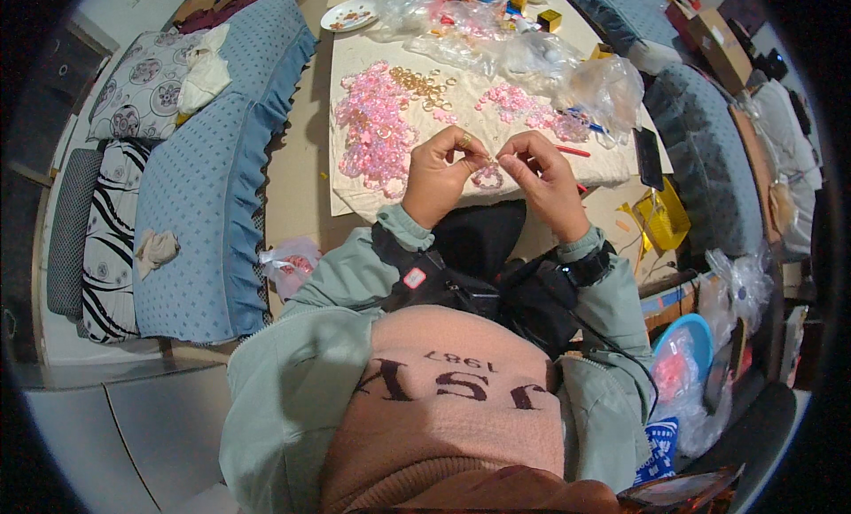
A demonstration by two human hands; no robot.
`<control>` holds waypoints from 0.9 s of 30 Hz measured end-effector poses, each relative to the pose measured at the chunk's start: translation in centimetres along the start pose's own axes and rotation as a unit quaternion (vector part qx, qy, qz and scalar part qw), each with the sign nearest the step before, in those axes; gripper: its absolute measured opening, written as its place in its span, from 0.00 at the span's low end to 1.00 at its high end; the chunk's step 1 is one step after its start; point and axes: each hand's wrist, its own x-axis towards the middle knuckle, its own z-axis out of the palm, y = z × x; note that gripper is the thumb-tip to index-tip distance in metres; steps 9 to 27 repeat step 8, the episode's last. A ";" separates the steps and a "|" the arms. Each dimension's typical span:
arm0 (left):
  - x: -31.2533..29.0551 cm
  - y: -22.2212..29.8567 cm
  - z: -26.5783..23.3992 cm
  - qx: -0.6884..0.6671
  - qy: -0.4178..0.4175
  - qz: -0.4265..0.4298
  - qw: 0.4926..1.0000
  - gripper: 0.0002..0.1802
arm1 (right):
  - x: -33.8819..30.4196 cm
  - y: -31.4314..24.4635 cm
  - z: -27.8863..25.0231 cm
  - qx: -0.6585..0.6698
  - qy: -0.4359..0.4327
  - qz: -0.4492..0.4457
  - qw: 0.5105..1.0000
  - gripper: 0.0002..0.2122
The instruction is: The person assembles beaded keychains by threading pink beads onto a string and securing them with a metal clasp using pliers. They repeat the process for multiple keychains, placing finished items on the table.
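Observation:
Close together at the near edge of the cloth-covered table [532, 181], my left hand [441, 172] and my right hand [544, 179] are both closed in a pinch. A small pink beaded loop [487, 179] hangs just below their fingertips. Its top is hidden in the pinch, and any tiny part there is too small to make out. Left of my hands lies a large heap of pink beaded pieces [370, 124], with gold-coloured rings [424, 86] beside it. Farther right is a smaller group of pink beaded pieces [519, 104].
A red-handled tool [572, 150] lies right of my hands, near a dark phone [649, 157]. Clear plastic bags [603, 84] and a white plate [348, 15] sit farther back. A yellow basket [665, 214] stands at the right, and blue-covered seats [208, 186] flank the table.

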 end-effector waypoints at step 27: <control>-0.3 0.2 0.5 0.036 0.002 0.015 0.999 0.06 | -0.4 -1.1 0.2 -0.086 -0.011 -0.011 0.996 0.07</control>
